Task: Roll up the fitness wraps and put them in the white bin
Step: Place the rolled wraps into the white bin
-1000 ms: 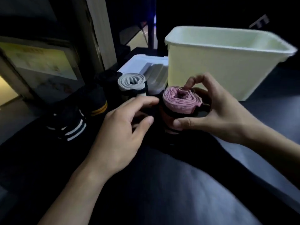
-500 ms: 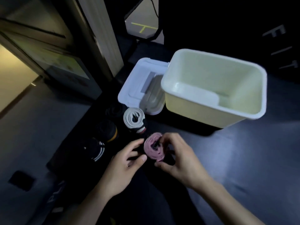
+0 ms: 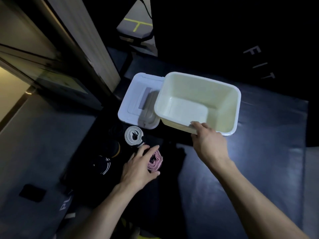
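Observation:
A rolled pink wrap (image 3: pixel 155 162) lies on the dark floor mat, and my left hand (image 3: pixel 140 167) grips it, fingers curled round its far side and thumb under its near side. A rolled grey-white wrap (image 3: pixel 133 135) stands just beyond it. Black rolled wraps, one with white stripes (image 3: pixel 103 165) and one with a yellow stripe (image 3: pixel 115 147), sit to the left. The white bin (image 3: pixel 222 104) stands beyond with nothing inside. My right hand (image 3: pixel 208 143) holds the bin's near rim, its fingertips over the edge.
A white lid (image 3: pixel 134 99) lies against the bin's left side, partly under it. A pillar (image 3: pixel 82 40) and a wall stand at the left. Dark mat (image 3: pixel 250 161) spreads to the right of my arms. A small black square (image 3: pixel 32 193) lies on the floor at the lower left.
My right hand let go of the pink wrap and moved up to the bin's near rim. My left hand closed round the pink wrap. The view rose higher above the floor.

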A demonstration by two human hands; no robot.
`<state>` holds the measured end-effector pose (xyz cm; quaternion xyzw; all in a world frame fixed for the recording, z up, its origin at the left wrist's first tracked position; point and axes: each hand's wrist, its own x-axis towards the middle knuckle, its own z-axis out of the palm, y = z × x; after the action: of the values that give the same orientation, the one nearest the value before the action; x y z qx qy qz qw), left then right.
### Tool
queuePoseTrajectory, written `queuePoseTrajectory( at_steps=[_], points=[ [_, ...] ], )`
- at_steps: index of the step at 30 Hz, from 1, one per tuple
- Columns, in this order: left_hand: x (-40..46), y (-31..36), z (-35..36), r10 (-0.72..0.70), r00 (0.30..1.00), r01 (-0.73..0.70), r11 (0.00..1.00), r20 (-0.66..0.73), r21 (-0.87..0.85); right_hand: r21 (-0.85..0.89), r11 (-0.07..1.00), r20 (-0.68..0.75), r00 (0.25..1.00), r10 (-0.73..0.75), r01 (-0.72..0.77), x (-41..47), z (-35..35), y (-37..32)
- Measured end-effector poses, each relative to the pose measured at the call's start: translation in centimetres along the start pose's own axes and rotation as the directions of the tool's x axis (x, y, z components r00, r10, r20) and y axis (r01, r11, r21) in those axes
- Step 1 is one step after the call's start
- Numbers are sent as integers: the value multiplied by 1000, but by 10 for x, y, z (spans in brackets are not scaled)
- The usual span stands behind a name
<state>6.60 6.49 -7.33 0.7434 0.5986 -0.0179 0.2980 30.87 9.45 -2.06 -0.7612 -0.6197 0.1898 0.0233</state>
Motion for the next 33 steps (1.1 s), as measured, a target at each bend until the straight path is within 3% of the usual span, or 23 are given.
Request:
queuePoseTrajectory(
  at_steps=[4, 12, 21, 24, 25, 26, 28, 29, 33],
  points=[
    [-7, 0, -3, 10, 999, -12, 999, -32, -49, -169, 984, 63, 997, -47, 57, -7, -5, 4],
    [-90, -6, -78, 122, 980, -161, 951, -156, -265, -82, 982, 357, 925, -130, 169, -107, -10, 10],
    [-113, 26, -134, 239, 963, -263, 934, -124, -243, -36, 993, 540, 838, -76, 113, -200, 13, -10],
    [-101, 39, -121, 276, 958, -285, 942, -74, -176, 158, 986, 446, 894, -32, -44, -199, 1, -16],
    [-97, 42, -115, 296, 953, -303, 940, -64, -159, 326, 934, 390, 921, 5, -144, -196, -4, -21],
    [-94, 44, -108, 317, 947, -321, 935, -52, -152, 535, 809, 349, 936, 51, -244, -192, -9, -27],
    [-88, 49, -95, 349, 936, -350, 923, -37, -160, 798, 473, 361, 925, 122, -374, -179, -14, -39],
    [-86, 50, -89, 361, 932, -363, 918, -41, -160, 829, 392, 375, 916, 140, -399, -171, -12, -43],
    [-79, 45, -74, 354, 930, -365, 918, -95, -153, 854, 262, 431, 893, 128, -450, -147, 6, -48]
  ],
)
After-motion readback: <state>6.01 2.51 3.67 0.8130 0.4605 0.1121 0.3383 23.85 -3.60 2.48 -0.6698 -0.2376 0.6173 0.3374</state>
